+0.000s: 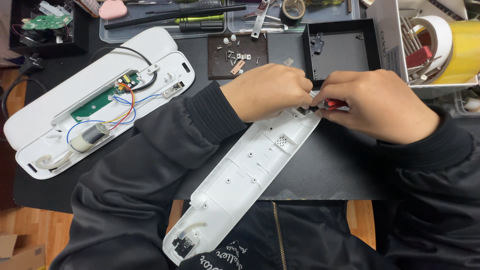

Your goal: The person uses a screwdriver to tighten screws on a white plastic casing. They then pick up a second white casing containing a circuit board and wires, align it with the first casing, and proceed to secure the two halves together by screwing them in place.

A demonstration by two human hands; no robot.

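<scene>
Head view: left hand and right hand meeting at upper end of long white housing, lying diagonally across black mat toward near edge; right clenched around red-handled tool, left pinching housing tip beside it.

A white plastic cover is seen on the black mat; a red-handled tool is gripped; black sleeves are worn.

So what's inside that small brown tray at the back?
The brown tray holds loose small screws, little white caps and a copper-coloured strip. Nothing covers it; the tiniest bits are too small to identify.
</scene>
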